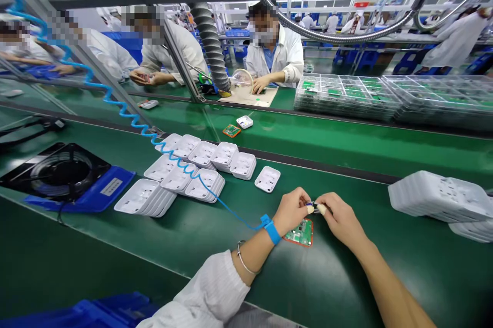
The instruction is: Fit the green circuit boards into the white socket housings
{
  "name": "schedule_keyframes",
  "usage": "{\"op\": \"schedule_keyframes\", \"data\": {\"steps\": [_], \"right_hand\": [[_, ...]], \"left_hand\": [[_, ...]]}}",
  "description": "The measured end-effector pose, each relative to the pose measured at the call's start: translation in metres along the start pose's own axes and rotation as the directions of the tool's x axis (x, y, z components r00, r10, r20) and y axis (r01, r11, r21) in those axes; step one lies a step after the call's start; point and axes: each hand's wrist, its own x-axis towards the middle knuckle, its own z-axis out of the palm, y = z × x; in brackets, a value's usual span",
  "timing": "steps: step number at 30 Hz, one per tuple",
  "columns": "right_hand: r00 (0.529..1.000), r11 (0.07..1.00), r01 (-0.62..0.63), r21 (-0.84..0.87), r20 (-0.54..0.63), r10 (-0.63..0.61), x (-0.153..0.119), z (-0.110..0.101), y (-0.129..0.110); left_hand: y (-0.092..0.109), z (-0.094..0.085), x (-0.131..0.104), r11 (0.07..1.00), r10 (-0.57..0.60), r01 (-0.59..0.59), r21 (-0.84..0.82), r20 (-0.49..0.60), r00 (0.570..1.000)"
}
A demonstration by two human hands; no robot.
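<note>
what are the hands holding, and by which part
The left hand and right hand pinch a small dark piece between them; exactly where each grips it is too small to tell.

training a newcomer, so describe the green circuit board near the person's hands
On the dark green workbench, find the left hand with the blue wristband. Beside that wrist lies a green circuit board with orange edging. Unlike the similar orange-edged board farther away, it is partly hidden by the hand.

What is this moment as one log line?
left grip: pinching small dark part, shape unclear | right grip: likewise | orange-edged green circuit board: on green tabletop
</note>
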Motion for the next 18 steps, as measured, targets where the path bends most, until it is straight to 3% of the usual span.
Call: {"op": "schedule_keyframes", "data": {"steps": [10,18], "right_hand": [[0.999,0.999,0.047,-0.011,-0.011,-0.047,0.0,0.001,-0.002],[0.995,0.992,0.095,-0.077,-0.002,-0.096,0.001,0.014,0.0]], "left_hand": [[0.005,-0.002,-0.002,0.992,0.07,-0.07,0.104,0.009,0.998],[0.007,-0.001,-0.006,0.921,0.142,-0.148,0.361,0.041,0.989]]}}
